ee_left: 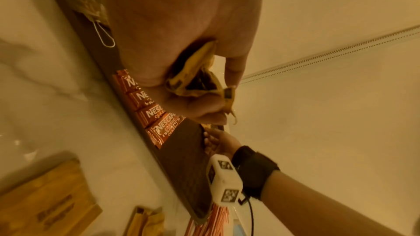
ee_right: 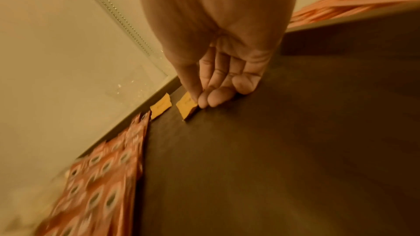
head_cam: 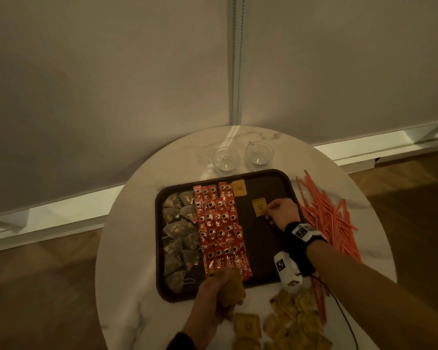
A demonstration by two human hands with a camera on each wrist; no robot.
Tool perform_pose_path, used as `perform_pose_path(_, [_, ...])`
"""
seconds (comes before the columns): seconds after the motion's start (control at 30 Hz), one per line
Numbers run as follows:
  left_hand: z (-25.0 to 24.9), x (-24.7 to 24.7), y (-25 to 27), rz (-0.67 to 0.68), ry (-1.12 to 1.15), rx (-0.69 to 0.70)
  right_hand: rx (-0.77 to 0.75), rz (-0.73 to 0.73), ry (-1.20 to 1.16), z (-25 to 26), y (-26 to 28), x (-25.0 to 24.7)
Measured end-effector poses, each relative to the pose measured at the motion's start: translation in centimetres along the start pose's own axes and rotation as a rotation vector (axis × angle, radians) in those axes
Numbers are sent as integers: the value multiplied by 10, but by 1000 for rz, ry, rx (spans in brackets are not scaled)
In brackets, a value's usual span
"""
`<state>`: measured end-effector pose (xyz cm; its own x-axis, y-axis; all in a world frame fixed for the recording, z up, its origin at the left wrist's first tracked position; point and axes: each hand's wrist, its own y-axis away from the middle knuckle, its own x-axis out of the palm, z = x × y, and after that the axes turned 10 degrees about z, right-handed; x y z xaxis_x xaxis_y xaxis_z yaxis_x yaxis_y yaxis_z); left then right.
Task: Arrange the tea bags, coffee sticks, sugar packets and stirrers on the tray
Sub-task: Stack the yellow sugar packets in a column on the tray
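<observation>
A round marble table [head_cam: 142, 223] carries a dark tray [head_cam: 268, 251]; tea bags far left, coffee sticks [head_cam: 220, 231] beside them. The right hand [head_cam: 281, 210] pinches a sugar packet [head_cam: 259, 207] flat on the tray; it may land crooked. The left hand [head_cam: 213, 294] clutches spare packets [ee_left: 195, 78], seen crumpled only from the left wrist, and they could spill. Stirrers [head_cam: 331, 218] wait on the table at right.

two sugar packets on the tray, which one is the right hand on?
The nearer sugar packet, out on the bare tray, pinched by the right hand. The far packet lies untouched beside the coffee sticks.
</observation>
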<state>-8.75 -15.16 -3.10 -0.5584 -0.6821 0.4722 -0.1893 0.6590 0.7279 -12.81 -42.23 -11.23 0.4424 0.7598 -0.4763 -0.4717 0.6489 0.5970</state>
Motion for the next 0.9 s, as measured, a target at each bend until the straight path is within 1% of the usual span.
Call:
perform_pose_path(0.03, [-1,-2,-2,5,1,1,-7,-13,9,7,-9,-1])
perform_pose_path(0.13, [-2,-6,-10,11,-91,-15,-27,-52,33,26,-32,-3])
perform_pose_path(0.27, [-8,-7,-22,55,-121,22,-36,-59,9,37,-53,-2])
perform_pose_path(0.33, [-12,-5,-27,67,-113,36,-34,-62,9,36,-58,-1])
perform_pose_path(0.53, [-14,-7,-40,37,-127,30,-7,-39,52,32,-65,1])
perform_pose_path(0.63, [-14,-9,-40,53,-92,49,-1,-37,101,33,-68,1])
perform_pose_path(0.73, [-7,-16,-40,101,-108,73,6,-27,129,35,-70,1])
perform_pose_path(0.9, [3,-20,-24,71,-104,63,-3,-19,77,34,-66,1])
